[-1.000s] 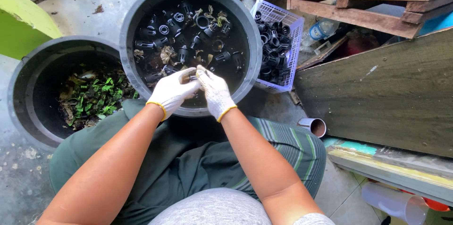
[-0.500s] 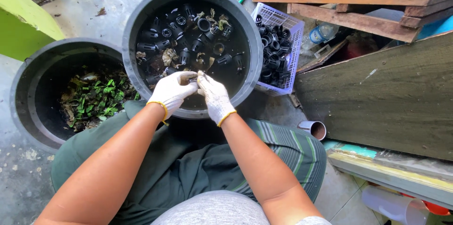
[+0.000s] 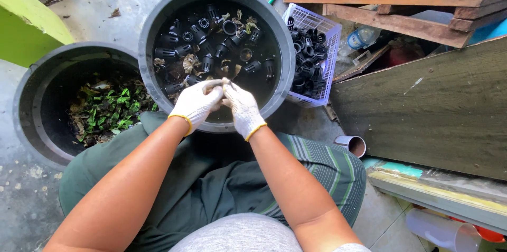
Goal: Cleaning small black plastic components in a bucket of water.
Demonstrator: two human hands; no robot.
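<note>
I see a rough grey concrete floor (image 3: 111, 3) carrying everything. On it stand a large black round plastic tub (image 3: 288, 62) and, touching it at the left, a second black round tub (image 3: 24, 99). A white plastic mesh basket (image 3: 330, 33) sits just beside the first tub, and a short grey pipe piece (image 3: 353, 143) lies nearer me.

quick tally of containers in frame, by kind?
Round black tubs: 2, one with small black cups in water, one with green leaf scraps
Lavender mesh basket: 1
Clear plastic cup: 1
Total: 4

Both gloved hands, left and right, are over the cup tub.
</note>
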